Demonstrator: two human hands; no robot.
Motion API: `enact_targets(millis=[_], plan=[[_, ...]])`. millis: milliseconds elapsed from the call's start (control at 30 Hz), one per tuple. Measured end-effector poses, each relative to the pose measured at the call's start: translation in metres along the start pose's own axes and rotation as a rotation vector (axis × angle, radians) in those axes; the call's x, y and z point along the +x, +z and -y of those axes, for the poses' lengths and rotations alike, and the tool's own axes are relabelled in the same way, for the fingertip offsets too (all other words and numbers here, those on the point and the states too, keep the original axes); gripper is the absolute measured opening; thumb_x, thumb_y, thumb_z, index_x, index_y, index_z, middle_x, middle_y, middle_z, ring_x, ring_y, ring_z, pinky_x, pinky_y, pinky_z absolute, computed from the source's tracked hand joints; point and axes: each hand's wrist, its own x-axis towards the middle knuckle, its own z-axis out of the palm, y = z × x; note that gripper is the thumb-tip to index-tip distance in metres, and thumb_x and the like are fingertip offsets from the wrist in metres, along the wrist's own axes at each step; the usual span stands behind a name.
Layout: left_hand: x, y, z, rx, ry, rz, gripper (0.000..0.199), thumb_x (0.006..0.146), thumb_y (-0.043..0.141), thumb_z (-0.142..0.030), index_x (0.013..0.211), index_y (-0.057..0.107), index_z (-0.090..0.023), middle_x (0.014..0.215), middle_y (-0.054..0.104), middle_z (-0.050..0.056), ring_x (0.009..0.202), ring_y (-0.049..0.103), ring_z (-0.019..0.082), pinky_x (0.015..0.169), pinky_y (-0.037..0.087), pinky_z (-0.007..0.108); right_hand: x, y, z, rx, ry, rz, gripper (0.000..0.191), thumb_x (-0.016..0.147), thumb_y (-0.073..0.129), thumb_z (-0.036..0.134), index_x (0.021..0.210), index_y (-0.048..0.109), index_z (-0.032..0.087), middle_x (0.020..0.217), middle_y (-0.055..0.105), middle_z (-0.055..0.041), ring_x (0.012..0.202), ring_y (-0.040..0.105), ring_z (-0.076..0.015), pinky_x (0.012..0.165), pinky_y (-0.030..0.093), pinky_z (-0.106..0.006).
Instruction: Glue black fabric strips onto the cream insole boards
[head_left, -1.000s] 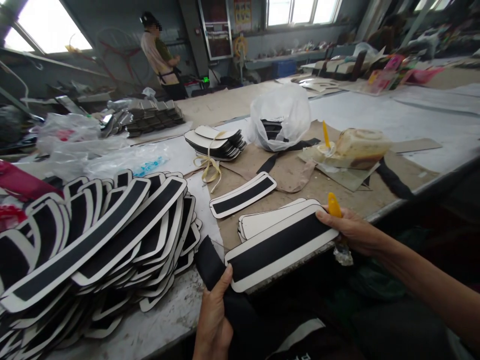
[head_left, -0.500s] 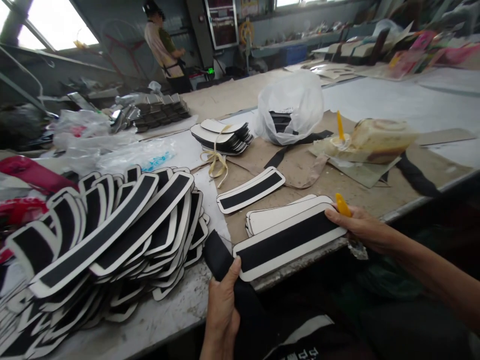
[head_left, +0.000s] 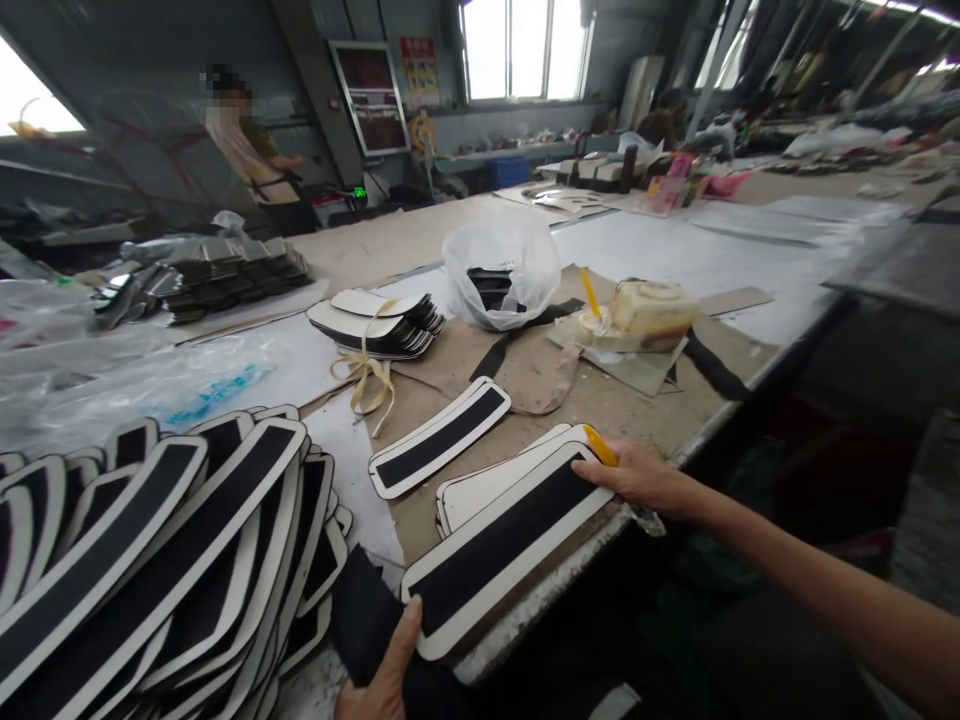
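Observation:
A long white panel (head_left: pixel 517 510) with a black strip along its middle lies tilted over the near table edge. At its lower left corner, my left hand (head_left: pixel 386 665) is closed, thumb on top; its other fingers are mostly hidden. A loose black band (head_left: pixel 364 610) runs beside that hand. My right hand (head_left: pixel 637 475) pinches the panel's far right end and also holds a yellow-handled tool (head_left: pixel 600 447), whose lower end is hard to make out. Behind the panel lie several plain white panels (head_left: pixel 476 485). Another black-striped panel (head_left: pixel 442 437) rests farther back.
A large heap of striped panels (head_left: pixel 217 520) spreads at left. Beyond are a tied stack (head_left: pixel 375 318), a white plastic bag (head_left: pixel 501 250) with black pieces, and a yellowish container (head_left: pixel 652 310) beside a yellow stick (head_left: pixel 589 292). A person (head_left: pixel 251 150) stands at the back left.
The view has swung to the right, so the table's things appear farther left. Both hands stay on the same panel, and the yellow handle now leans more across its right end.

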Motion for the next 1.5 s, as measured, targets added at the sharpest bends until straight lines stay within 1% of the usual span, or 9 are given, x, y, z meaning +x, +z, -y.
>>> enact_targets(millis=[167,367,467,633,733,867,1067,1300,1500], plan=[[0.002,-0.005,0.003,-0.007,-0.040,0.043,0.040,0.056,0.081,-0.040,0.084,0.070,-0.015,0.085,0.074,0.010,0.110,0.059,0.036,0.102,0.038,0.051,-0.002,-0.003,-0.002,0.001,-0.037,0.059,0.040,0.081,0.049,0.057,0.077,0.053,0.018,0.066,0.048,0.0013,0.057,0.047,-0.0110,0.049,0.041,-0.021],[-0.011,0.002,-0.003,-0.146,-0.058,0.072,0.048,0.060,0.079,-0.037,0.100,0.067,-0.014,0.093,0.074,0.010,0.107,0.060,0.034,0.101,0.039,0.050,-0.002,-0.005,-0.007,0.024,-0.058,0.093,0.043,0.082,0.048,0.059,0.082,0.054,0.017,0.067,0.046,0.0017,0.056,0.045,-0.0104,0.047,0.040,-0.021],[-0.020,0.008,-0.009,-0.235,-0.013,0.062,0.052,0.062,0.079,-0.029,0.111,0.064,-0.018,0.106,0.071,0.008,0.109,0.060,0.032,0.098,0.045,0.048,-0.003,-0.006,-0.009,0.043,-0.056,0.101,0.043,0.081,0.049,0.059,0.085,0.056,0.016,0.066,0.047,0.0020,0.054,0.044,-0.0100,0.046,0.039,-0.021],[-0.037,0.015,-0.024,-0.239,0.104,0.002,0.056,0.062,0.078,-0.021,0.116,0.062,-0.019,0.119,0.066,0.008,0.112,0.058,0.031,0.098,0.046,0.044,-0.002,-0.008,-0.010,0.028,-0.047,0.097,0.043,0.081,0.051,0.058,0.087,0.058,0.016,0.067,0.048,0.0011,0.055,0.045,-0.0103,0.046,0.040,-0.021],[-0.045,0.018,-0.030,-0.329,0.079,0.009,0.058,0.063,0.077,-0.017,0.118,0.061,-0.019,0.117,0.067,0.007,0.110,0.059,0.031,0.095,0.049,0.043,-0.002,-0.008,-0.009,0.021,-0.025,0.113,0.043,0.081,0.050,0.058,0.087,0.057,0.016,0.067,0.048,0.0011,0.054,0.045,-0.0103,0.047,0.041,-0.021],[-0.044,0.017,-0.031,-0.329,0.032,-0.021,0.056,0.062,0.077,-0.015,0.116,0.062,-0.019,0.113,0.069,0.007,0.110,0.060,0.030,0.098,0.044,0.043,-0.002,-0.009,-0.006,0.015,-0.024,0.118,0.042,0.080,0.050,0.059,0.082,0.056,0.017,0.065,0.047,0.0021,0.053,0.045,-0.0100,0.047,0.042,-0.022],[-0.034,0.012,-0.028,-0.257,-0.062,-0.095,0.049,0.050,0.085,-0.021,0.095,0.068,-0.013,0.094,0.073,0.010,0.097,0.065,0.033,0.089,0.052,0.044,0.001,-0.009,-0.006,-0.041,0.003,0.104,0.038,0.077,0.055,0.055,0.073,0.051,0.018,0.059,0.045,0.0041,0.051,0.044,-0.0100,0.048,0.040,-0.022],[-0.035,0.011,-0.024,-0.394,-0.114,0.022,0.044,0.059,0.080,-0.015,0.100,0.067,-0.013,0.089,0.074,0.009,0.091,0.068,0.031,0.084,0.055,0.044,-0.001,-0.009,-0.003,-0.052,-0.021,0.114,0.038,0.079,0.052,0.055,0.076,0.053,0.018,0.061,0.047,0.0034,0.052,0.044,-0.0103,0.047,0.039,-0.022],[-0.032,0.009,-0.014,-0.529,-0.004,0.155,0.040,0.066,0.074,-0.011,0.105,0.065,-0.012,0.095,0.074,0.010,0.092,0.068,0.026,0.089,0.053,0.041,0.002,-0.010,-0.014,-0.101,0.031,0.085,0.044,0.079,0.049,0.060,0.080,0.059,0.016,0.066,0.054,-0.0005,0.056,0.049,-0.0131,0.051,0.041,-0.023]])
